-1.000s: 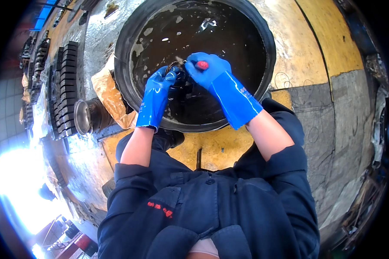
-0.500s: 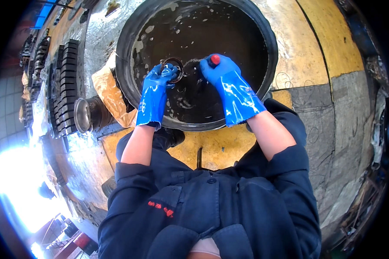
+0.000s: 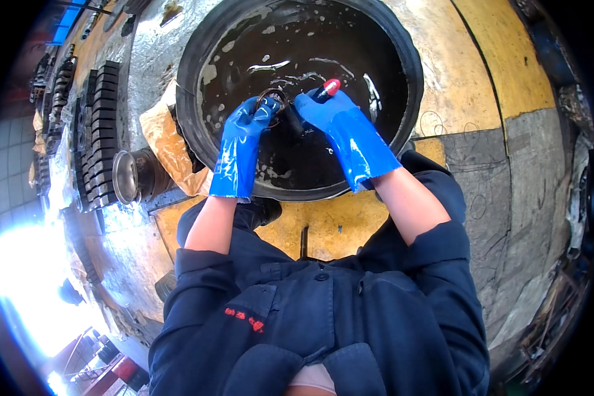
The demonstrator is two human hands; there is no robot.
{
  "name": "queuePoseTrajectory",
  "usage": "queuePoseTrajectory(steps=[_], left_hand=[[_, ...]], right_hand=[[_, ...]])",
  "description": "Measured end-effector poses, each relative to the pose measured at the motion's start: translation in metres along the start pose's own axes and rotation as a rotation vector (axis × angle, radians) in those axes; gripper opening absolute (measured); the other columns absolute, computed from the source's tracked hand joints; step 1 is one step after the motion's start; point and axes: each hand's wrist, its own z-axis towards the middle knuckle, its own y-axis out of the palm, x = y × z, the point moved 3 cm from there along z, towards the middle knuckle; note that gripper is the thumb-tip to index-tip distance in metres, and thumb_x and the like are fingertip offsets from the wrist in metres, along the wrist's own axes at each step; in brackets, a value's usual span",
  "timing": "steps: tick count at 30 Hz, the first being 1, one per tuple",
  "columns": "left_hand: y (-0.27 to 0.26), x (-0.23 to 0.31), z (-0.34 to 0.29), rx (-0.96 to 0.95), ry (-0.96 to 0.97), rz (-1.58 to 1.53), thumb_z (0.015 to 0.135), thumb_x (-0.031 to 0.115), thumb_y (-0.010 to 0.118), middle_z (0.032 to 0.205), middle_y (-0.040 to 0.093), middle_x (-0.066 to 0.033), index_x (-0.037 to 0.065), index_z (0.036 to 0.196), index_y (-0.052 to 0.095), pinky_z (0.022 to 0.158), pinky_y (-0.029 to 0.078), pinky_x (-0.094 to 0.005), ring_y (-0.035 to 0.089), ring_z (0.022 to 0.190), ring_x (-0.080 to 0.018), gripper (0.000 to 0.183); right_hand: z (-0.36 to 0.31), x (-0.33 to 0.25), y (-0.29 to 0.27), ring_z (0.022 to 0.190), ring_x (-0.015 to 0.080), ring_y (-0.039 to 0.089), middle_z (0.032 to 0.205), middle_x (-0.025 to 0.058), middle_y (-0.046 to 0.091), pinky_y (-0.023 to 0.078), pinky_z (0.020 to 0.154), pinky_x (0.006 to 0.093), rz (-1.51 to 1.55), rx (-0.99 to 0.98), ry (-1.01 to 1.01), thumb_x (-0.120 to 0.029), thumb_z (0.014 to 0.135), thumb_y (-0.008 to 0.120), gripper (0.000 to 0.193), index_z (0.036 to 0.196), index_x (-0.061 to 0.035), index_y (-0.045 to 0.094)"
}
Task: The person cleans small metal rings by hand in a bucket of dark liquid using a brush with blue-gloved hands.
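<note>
Both of my hands wear long blue rubber gloves over a round black tub [image 3: 190,125] of dark liquid. My left hand [image 3: 247,119] is closed on a dark, wet metal ring [image 3: 272,94], holding it tilted above the liquid. My right hand [image 3: 333,113] grips a brush-like tool [image 3: 328,90] with a black handle and a red end, which sticks up past the thumb. Its dark lower end reaches left to the ring; whether it goes inside the ring or only touches its side I cannot tell. The glove hides the middle of the tool.
Crumpled brown paper [image 3: 168,135] lies against the tub's left side, with a metal cylinder [image 3: 127,177] beside it. Farther left stands a row of dark ribbed metal parts [image 3: 104,125]. Worn yellow and grey floor plates [image 3: 478,148] lie to the right. My knees flank the tub's near rim.
My left hand has moved right and slightly up with the ring. My right hand has shifted slightly left, bringing the tool to the ring. Fresh bright ripples show on the liquid.
</note>
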Motion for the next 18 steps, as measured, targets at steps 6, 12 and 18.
queuePoseTrajectory(steps=[6,12,18], left_hand=[[-0.005,-0.008,0.000,0.058,-0.015,-0.012,0.111,0.035,0.073,0.129,0.080,-0.0118,-0.001,0.140,0.074,0.099,0.060,-0.0331,0.078,0.114,-0.0197,0.047],[-0.004,-0.012,0.006,0.051,-0.070,-0.037,0.109,0.036,0.076,0.115,0.081,-0.0088,-0.003,0.134,0.076,0.095,0.056,-0.0324,0.072,0.104,-0.0157,0.046],[0.000,-0.004,0.000,0.054,-0.081,-0.079,0.110,0.031,0.076,0.115,0.082,-0.0102,-0.004,0.131,0.077,0.095,0.059,-0.0328,0.075,0.103,-0.0176,0.041]], right_hand=[[0.008,0.023,-0.001,0.106,0.0374,0.079,0.108,0.0212,0.083,0.060,0.095,0.0459,0.073,0.070,0.000,-0.049,0.097,0.073,0.048,0.110,-0.0036,0.082],[-0.019,-0.007,0.009,0.104,0.0390,0.080,0.104,0.0160,0.083,0.063,0.094,0.0480,-0.108,0.075,-0.255,-0.049,0.097,0.074,0.039,0.104,-0.0128,0.084],[-0.013,-0.015,0.031,0.109,0.0382,0.080,0.117,0.0125,0.083,0.063,0.094,0.0522,-0.724,0.037,-0.285,-0.050,0.101,0.070,0.034,0.119,-0.0229,0.081]])
